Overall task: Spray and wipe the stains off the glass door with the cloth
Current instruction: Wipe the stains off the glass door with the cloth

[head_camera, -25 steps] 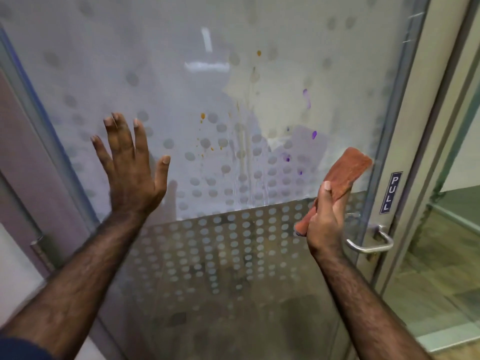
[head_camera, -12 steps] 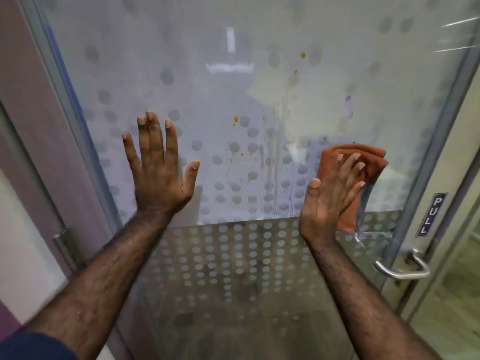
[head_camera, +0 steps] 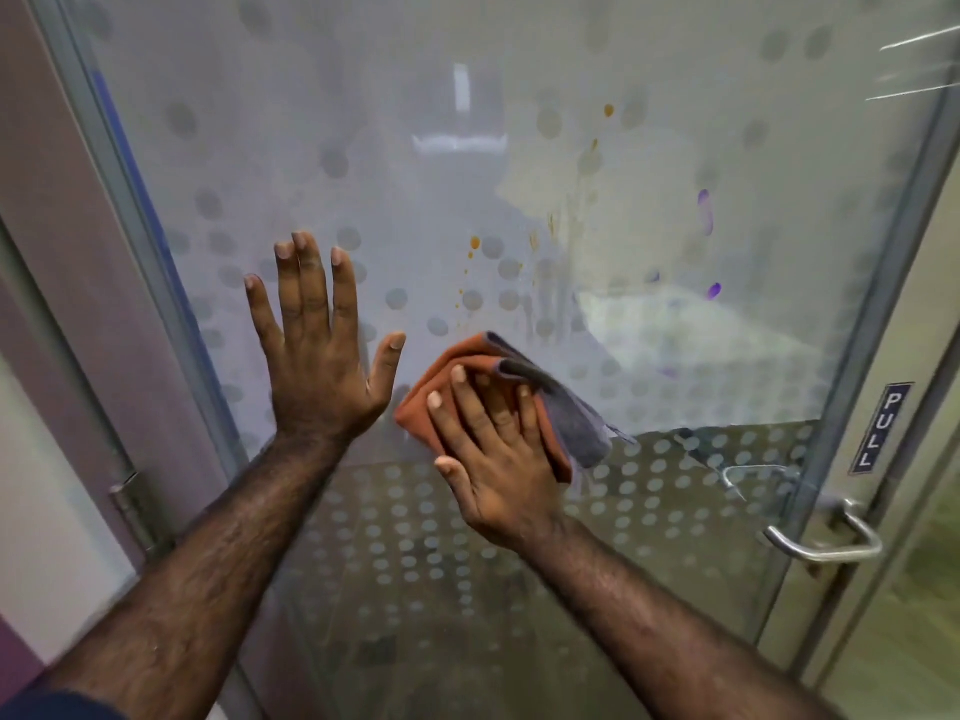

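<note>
Right hand (head_camera: 498, 449): fingers together, flat on cloth (head_camera: 415, 407) against glass door (head_camera: 363, 148). Orange stains (head_camera: 474, 242) above fingertips; purple up-right. Left hand (head_camera: 317, 356): splayed, bracing.

An office or similar commercial building: a frosted glass door (head_camera: 519, 200) patterned with privacy dots, set in a metal frame (head_camera: 878, 314), carrying a "PULL" sign (head_camera: 881, 427) above a steel lever handle (head_camera: 826, 543).
</note>
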`<state>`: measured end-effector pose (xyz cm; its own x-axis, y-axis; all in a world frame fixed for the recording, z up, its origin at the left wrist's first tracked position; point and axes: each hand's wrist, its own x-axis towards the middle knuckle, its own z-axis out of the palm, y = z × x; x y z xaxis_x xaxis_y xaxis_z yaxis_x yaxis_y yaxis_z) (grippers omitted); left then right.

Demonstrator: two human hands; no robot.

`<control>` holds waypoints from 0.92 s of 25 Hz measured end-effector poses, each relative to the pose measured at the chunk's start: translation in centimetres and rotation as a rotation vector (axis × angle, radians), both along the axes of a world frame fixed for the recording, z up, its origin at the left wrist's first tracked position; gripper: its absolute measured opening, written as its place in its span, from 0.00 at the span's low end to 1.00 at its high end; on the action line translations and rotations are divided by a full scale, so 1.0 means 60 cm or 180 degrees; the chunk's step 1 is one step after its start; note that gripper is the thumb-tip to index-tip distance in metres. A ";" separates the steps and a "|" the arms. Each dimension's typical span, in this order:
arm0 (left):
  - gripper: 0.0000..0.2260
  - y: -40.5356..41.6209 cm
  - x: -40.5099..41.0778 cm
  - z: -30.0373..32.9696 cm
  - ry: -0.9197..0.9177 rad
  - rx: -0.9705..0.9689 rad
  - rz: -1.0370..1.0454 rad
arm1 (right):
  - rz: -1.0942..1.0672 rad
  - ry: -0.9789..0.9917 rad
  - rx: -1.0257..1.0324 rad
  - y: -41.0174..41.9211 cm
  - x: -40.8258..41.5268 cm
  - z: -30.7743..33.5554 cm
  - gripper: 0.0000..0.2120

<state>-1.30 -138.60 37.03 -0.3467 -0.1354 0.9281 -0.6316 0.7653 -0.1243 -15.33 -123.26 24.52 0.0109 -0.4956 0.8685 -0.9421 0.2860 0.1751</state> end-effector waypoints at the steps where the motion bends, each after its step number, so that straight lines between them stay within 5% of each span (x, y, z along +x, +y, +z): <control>1: 0.39 0.000 0.000 0.000 0.0002 -0.0004 -0.0006 | 0.0085 0.0062 -0.0003 0.003 -0.009 -0.022 0.28; 6: 0.39 0.000 -0.001 -0.001 0.0026 -0.0008 -0.0024 | -0.0564 0.0171 -0.0389 0.079 -0.104 -0.083 0.36; 15: 0.40 0.003 -0.006 -0.001 0.0053 -0.0033 0.0043 | -0.1297 -0.1467 -0.1686 0.051 -0.090 -0.009 0.35; 23: 0.37 0.001 -0.003 -0.002 0.0082 -0.0051 -0.0004 | -0.0492 -0.0032 -0.0343 -0.037 0.020 -0.104 0.37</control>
<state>-1.47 -138.54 36.94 -0.3228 -0.1202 0.9388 -0.6338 0.7641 -0.1201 -14.16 -125.49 18.28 -0.0672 -0.3949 0.9163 -0.8870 0.4441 0.1264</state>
